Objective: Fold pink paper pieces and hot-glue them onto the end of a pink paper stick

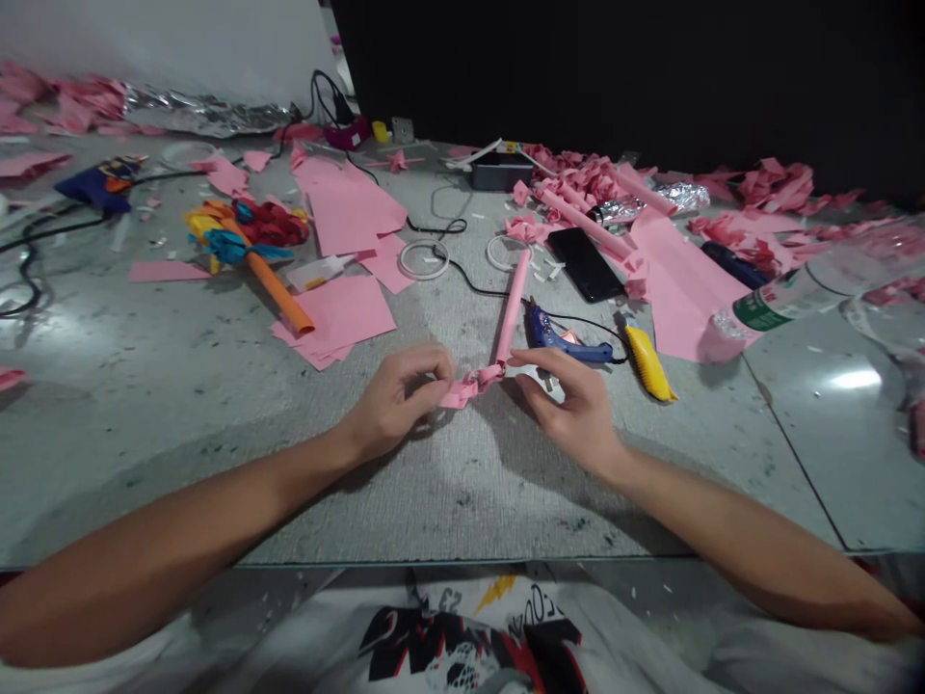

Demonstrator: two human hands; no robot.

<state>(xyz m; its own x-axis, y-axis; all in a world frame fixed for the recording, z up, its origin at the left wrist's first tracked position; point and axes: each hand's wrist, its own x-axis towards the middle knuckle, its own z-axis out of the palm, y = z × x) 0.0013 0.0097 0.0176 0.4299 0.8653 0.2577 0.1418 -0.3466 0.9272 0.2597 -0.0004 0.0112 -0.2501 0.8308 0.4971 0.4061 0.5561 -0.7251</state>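
Note:
Near the middle of the table, my left hand [401, 393] pinches the left end of a folded pink paper strip [468, 387]. This strip runs right to the lower end of a rolled pink paper tube [513, 308], which points away from me. My right hand [568, 400] is just right of that joint, thumb and forefinger apart, nothing visible between them. A blue glue gun [570, 344] lies beyond my right hand, with a yellow cutter [648, 364] to its right.
A black phone [585, 263], pink sheets [351, 313], white rings [424, 259] and an orange tube with coloured paper [278, 292] lie farther back. A plastic bottle [787, 297] lies at the right. Black cables cross the table [238, 501].

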